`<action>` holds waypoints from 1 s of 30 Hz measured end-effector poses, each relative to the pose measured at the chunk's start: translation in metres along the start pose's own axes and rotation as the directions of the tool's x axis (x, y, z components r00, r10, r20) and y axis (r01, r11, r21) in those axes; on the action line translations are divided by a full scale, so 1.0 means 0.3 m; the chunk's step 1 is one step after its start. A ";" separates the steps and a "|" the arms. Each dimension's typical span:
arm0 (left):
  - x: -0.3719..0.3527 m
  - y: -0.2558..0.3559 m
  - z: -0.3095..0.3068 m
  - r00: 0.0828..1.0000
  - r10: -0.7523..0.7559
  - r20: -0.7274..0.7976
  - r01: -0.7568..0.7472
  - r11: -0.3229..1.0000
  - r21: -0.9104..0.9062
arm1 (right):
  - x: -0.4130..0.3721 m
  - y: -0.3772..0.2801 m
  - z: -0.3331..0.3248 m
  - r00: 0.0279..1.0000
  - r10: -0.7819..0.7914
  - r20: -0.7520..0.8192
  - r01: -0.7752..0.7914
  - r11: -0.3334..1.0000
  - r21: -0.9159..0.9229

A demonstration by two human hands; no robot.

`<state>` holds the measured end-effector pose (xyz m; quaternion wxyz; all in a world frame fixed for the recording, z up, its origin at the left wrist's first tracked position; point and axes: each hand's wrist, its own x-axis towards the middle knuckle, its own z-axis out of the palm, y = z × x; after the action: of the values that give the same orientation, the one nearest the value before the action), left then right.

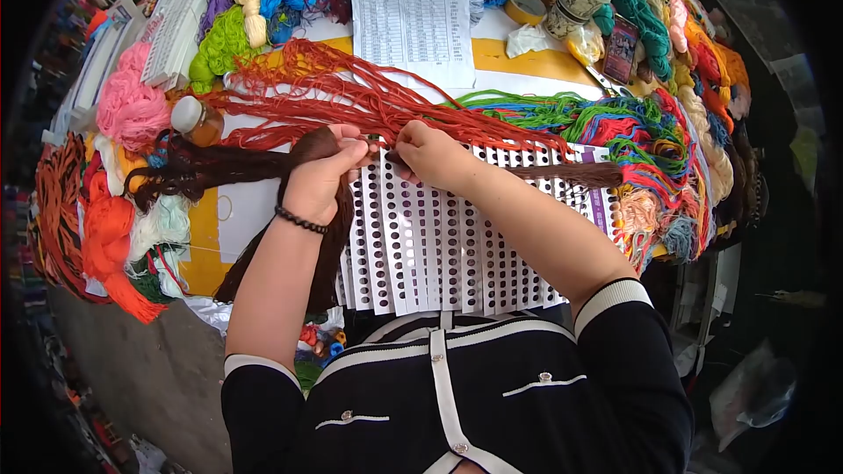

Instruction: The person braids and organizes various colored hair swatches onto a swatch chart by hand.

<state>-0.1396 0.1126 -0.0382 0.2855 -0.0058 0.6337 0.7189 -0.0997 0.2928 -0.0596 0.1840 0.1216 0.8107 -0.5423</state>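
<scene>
Over the long white cards punched with rows of round holes [443, 254], my two hands grip a dark brown thread hank [333, 254].
My left hand [318, 183] has the hank closed between thumb and fingers, lengths of it trailing leftward and hanging beside my wrist; my right hand [436, 156], just beside it, pinches brown strands at the fingertips, and more lie across the cards beneath my forearm; beyond my knuckles spread loose red-orange threads [351, 96], with multicoloured threads [606, 123] to the right and a printed white paper sheet [413, 9] farther back.
</scene>
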 end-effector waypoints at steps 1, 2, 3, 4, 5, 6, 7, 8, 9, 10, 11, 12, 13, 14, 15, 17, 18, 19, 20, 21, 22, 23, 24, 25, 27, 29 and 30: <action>-0.011 0.005 0.001 0.998 -0.004 0.059 0.018 0.973 -0.230 | 0.008 0.009 0.006 1.000 0.001 -0.014 -0.001 1.000 -0.014; -0.010 0.005 0.001 0.998 -0.004 0.063 0.018 0.974 -0.227 | 0.011 0.011 0.008 1.000 0.001 -0.027 -0.002 1.000 -0.028; -0.006 0.001 -0.001 0.992 0.011 0.126 0.026 0.957 -0.290 | 0.011 0.010 0.007 0.999 0.001 -0.032 -0.002 1.000 -0.026; -0.004 -0.003 -0.001 0.982 0.029 0.187 0.039 0.935 -0.351 | 0.010 0.010 0.006 0.999 0.031 -0.004 -0.031 0.994 0.108; -0.003 -0.008 0.001 0.981 0.028 0.191 0.041 0.936 -0.349 | 0.004 -0.001 0.003 0.998 0.058 0.027 -0.063 0.969 0.239; -0.001 -0.014 0.006 0.987 0.017 0.157 0.027 0.963 -0.270 | -0.004 -0.012 -0.008 0.998 0.061 0.022 -0.064 0.968 0.243; 0.000 -0.021 0.015 0.992 0.007 0.125 0.017 0.982 -0.189 | -0.014 -0.024 -0.026 0.992 0.107 0.064 -0.124 0.891 0.436; -0.004 -0.019 0.032 0.996 0.007 0.094 -0.008 1.000 0.015 | -0.022 -0.033 -0.042 0.983 0.143 0.113 -0.182 0.774 0.607; 0.001 -0.036 0.045 0.995 0.003 0.100 -0.004 1.000 0.014 | -0.020 -0.027 -0.050 0.983 0.149 0.110 -0.185 0.772 0.608; 0.010 -0.064 0.054 0.982 0.103 0.159 -0.123 0.985 0.120 | -0.016 -0.022 -0.057 0.983 0.132 0.129 -0.184 0.748 0.637; 0.018 -0.085 0.059 0.954 0.195 0.227 -0.245 0.945 0.218 | -0.016 -0.024 -0.062 0.982 0.112 0.149 -0.184 0.723 0.666; 0.023 -0.098 0.059 0.944 0.231 0.234 -0.300 0.895 0.329 | -0.023 -0.034 -0.068 0.980 0.131 0.152 -0.198 0.746 0.636; 0.029 -0.103 0.050 0.945 0.228 0.235 -0.299 0.895 0.331 | -0.024 -0.038 -0.065 0.980 0.132 0.152 -0.199 0.744 0.638; 0.032 -0.090 0.046 0.913 0.327 0.243 -0.406 0.783 0.472 | -0.021 -0.042 -0.055 0.978 0.151 0.143 -0.207 0.778 0.593; 0.033 -0.074 0.042 0.869 0.417 0.267 -0.489 0.637 0.596 | -0.017 -0.044 -0.045 0.977 0.169 0.134 -0.215 0.810 0.546; 0.000 -0.012 0.026 0.996 0.090 0.016 -0.088 0.904 0.419 | 0.004 -0.035 -0.023 0.972 0.188 0.139 -0.232 0.847 0.478; 0.022 -0.029 -0.021 0.999 0.026 -0.036 -0.017 0.970 0.242 | 0.014 -0.033 -0.016 0.969 0.204 0.139 -0.244 0.882 0.403; 0.048 -0.040 -0.088 0.996 -0.045 -0.074 0.049 0.997 0.054 | 0.021 -0.034 -0.014 0.969 0.204 0.141 -0.244 0.880 0.408; 0.039 -0.012 -0.124 0.995 -0.070 -0.073 0.070 0.998 -0.002 | 0.027 -0.034 -0.014 0.971 0.220 0.090 -0.236 0.937 0.259; 0.023 0.021 -0.152 0.993 -0.095 -0.070 0.092 0.994 -0.058 | 0.031 -0.034 -0.015 0.973 0.228 0.036 -0.231 0.968 0.103; 0.014 0.034 -0.176 0.992 -0.105 -0.072 0.099 0.992 -0.078 | 0.038 -0.032 -0.013 0.973 0.230 0.035 -0.232 0.967 0.107; 0.009 0.045 -0.202 0.991 -0.123 -0.052 0.117 0.987 -0.114 | 0.045 -0.028 -0.009 0.967 0.253 0.025 -0.254 0.964 0.083; 0.005 0.062 -0.239 0.987 -0.162 0.015 0.160 0.954 -0.253 | 0.050 -0.023 -0.005 0.961 0.275 0.017 -0.276 0.959 0.058; 0.000 0.083 -0.277 0.978 -0.190 0.085 0.208 0.900 -0.383 | 0.053 -0.017 -0.003 0.961 0.276 0.019 -0.276 0.959 0.061; -0.007 0.130 -0.361 0.990 -0.132 0.051 0.141 0.874 -0.465 | 0.057 -0.008 0.000 0.974 0.225 -0.011 -0.225 0.974 -0.014; -0.031 0.176 -0.467 0.999 -0.052 0.002 0.046 0.856 -0.515 | 0.071 -0.002 -0.001 0.967 0.253 0.023 -0.253 0.967 0.008; -0.050 0.211 -0.515 0.999 -0.013 -0.035 -0.008 0.851 -0.526 | 0.074 -0.001 -0.002 0.958 0.280 0.059 -0.281 0.959 0.026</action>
<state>-0.2082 -0.0367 -0.0056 0.2622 -0.0977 0.4183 0.8641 -0.1199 0.2930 -0.0686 0.2790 0.2235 0.7706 -0.5275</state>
